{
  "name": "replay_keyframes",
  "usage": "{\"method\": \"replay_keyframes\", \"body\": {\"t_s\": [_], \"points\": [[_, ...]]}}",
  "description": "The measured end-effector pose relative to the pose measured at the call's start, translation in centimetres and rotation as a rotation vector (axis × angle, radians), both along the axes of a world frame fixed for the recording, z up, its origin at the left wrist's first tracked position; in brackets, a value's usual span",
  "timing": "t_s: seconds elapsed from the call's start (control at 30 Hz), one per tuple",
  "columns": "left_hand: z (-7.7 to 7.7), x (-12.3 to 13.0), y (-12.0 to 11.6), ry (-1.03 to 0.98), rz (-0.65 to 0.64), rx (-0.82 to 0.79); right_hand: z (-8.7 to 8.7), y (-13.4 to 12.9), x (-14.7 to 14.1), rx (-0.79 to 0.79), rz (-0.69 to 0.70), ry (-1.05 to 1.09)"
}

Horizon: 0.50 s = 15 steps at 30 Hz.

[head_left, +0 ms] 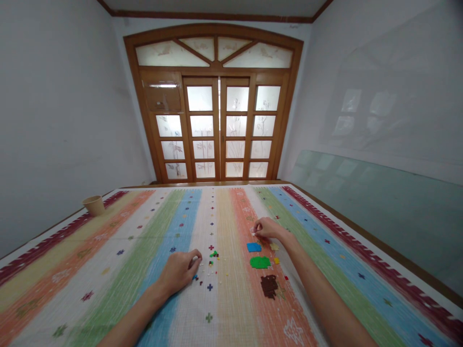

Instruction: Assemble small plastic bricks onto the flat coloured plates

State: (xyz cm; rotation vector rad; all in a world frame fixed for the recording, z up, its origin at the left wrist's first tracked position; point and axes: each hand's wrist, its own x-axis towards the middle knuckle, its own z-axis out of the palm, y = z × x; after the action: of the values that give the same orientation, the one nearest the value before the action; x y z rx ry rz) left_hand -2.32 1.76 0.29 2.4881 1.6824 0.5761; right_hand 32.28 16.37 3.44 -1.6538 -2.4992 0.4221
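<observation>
My left hand (183, 270) rests on the cloth with thumb and fingers pinched together; anything between them is too small to make out. Just right of it lies a loose scatter of tiny coloured pieces (214, 254), among them green, brown, yellow, red, white and blue ones. My right hand (266, 228) is closed in a pinch, fingertips down at the cloth, with a whitish speck by them that I cannot name. Below it are sorted patches of small pieces: a blue group (253, 247), a green group (259, 262) and a dark brown group (268, 286).
Small yellow pieces (277, 260), a beige group (274, 246) and a red bit (286, 278) lie under my right forearm's side. A tan cup (93, 205) stands at the table's far left. A striped, patterned cloth (144, 270) covers the table; a glass panel (361, 193) leans at the right.
</observation>
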Motion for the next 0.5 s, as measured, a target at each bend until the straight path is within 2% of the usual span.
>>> {"method": "replay_keyframes", "body": {"t_s": [0.37,0.5], "points": [[-0.01,0.0,0.06,-0.014,-0.002,-0.002,-0.1,0.18,0.07,-0.007,0.005,0.02],[-0.05,-0.03,0.11,-0.013,-0.01,0.005,0.46,-0.04,-0.17,-0.004,0.013,0.036]]}}
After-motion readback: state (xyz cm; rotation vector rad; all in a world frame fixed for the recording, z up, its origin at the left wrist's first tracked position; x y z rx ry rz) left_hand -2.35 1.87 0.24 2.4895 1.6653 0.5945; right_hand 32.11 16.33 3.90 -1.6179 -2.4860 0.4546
